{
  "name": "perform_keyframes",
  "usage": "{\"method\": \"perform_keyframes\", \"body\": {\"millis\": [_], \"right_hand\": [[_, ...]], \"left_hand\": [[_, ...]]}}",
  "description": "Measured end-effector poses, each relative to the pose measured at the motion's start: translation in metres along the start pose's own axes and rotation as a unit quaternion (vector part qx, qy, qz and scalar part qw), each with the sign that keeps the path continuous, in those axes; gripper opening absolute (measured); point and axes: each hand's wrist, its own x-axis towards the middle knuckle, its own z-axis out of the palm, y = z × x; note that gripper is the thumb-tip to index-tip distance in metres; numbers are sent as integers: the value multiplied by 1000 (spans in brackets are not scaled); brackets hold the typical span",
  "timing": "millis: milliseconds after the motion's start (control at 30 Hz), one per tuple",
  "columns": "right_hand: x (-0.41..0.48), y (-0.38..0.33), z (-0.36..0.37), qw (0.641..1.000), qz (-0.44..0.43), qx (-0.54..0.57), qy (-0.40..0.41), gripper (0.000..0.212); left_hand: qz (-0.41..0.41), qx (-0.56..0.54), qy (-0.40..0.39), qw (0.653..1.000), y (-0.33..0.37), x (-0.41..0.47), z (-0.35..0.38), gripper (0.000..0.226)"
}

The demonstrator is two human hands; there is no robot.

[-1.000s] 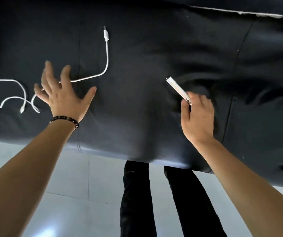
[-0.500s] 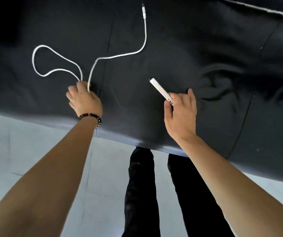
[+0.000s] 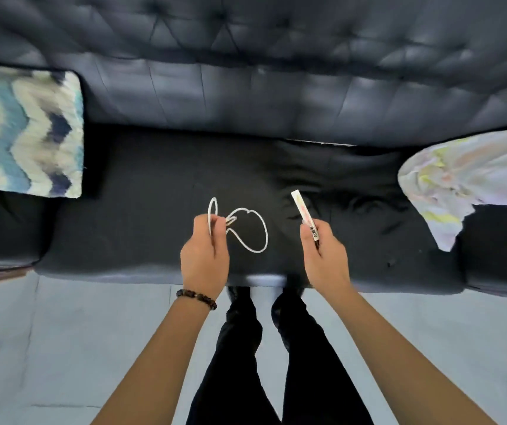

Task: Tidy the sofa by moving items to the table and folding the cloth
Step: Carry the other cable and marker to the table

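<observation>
Left hand (image 3: 204, 256): fingers (image 3: 200, 223) curled round a white cable (image 3: 266, 237), pinching it near one end. The rest hangs in two loose loops below and beside the grip, over the seat. Judgement: gripped at a gathered point so the slack hangs in loops rather than trailing at full length.

Right hand (image 3: 326, 256): closed on a white marker (image 3: 303, 211), held by its lower part with thumb along the barrel. The capped end points up and away from me. Judgement: a one-handed hold, so both small items can go in one trip.

Both hands hover above the front half of the black sofa (image 3: 138, 194) seat, apart from each other, touching no upholstery.

Outward: the crumpled pale cloth (image 3: 467, 176) lies unfolded on the seat to my right, draped toward the arm. A chevron cushion (image 3: 22, 130) leans at the left end against the tufted back. Pale floor (image 3: 62, 332) below; I stand close to the seat edge.

The surface meant to receive these items is not in view. Judgement: cable and marker are collected, delivery pending, folding not yet started.
</observation>
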Motion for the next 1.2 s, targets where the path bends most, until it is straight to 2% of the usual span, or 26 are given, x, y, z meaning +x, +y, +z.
{"method": "perform_keyframes", "body": {"millis": [100, 267, 433, 567, 667, 733, 800, 933, 1033, 1200], "right_hand": [[-54, -26, -49, 995, 2, 56, 81, 20], [-147, -31, -114, 966, 28, 134, 217, 18], [-253, 6, -158, 913, 90, 184, 353, 18], [-348, 52, -175, 857, 147, 213, 445, 19], [-431, 91, -175, 800, 190, 256, 507, 16], [-490, 120, -169, 765, 211, 279, 541, 14], [-547, 150, -162, 738, 227, 280, 571, 13], [-649, 212, -158, 687, 252, 282, 621, 10], [-710, 251, -166, 652, 276, 274, 651, 11], [-778, 315, -184, 599, 296, 277, 690, 19]], "left_hand": [[138, 41, 0, 990, 59, -27, -35, 24], [270, 9, -65, 961, 144, -70, -48, 27], [434, 6, -161, 887, 226, -132, -23, 18], [510, -45, -241, 825, 269, -220, 6, 27], [560, -65, -293, 773, 282, -311, 22, 29], [569, -84, -331, 748, 281, -376, 34, 24], [544, -105, -382, 739, 274, -440, 49, 21], [498, -124, -487, 707, 255, -565, 82, 28], [492, -124, -548, 664, 247, -653, 96, 34], [511, -104, -615, 592, 240, -773, 127, 29]]}}
